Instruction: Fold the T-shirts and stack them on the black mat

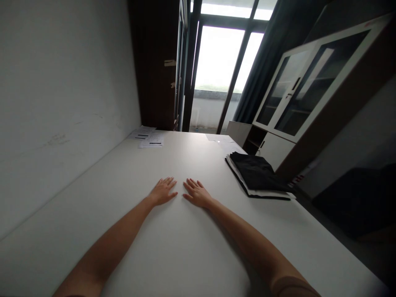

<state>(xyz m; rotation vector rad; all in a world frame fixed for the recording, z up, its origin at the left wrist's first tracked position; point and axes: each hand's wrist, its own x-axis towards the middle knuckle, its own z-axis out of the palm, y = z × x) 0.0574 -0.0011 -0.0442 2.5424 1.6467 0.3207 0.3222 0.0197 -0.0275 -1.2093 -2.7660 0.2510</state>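
Both of my arms reach forward over a white table point(188, 239). My left hand point(162, 192) lies palm down on the tabletop with its fingers apart and nothing in it. Beside it, a small gap away, my right hand point(197, 193) rests flat in the same way, fingers spread and holding nothing. To the right of my right hand sits a flat stack of folded black and white cloth point(258, 173), near the table's right edge. Neither hand touches the stack.
Printed papers point(151, 139) lie at the far left of the table, and pale sheets point(224, 142) at the far right. A wall point(62, 103) borders the left side. Beyond stand a dark cabinet point(154, 74), a window point(219, 57) and a glass-door cabinet point(287, 123).
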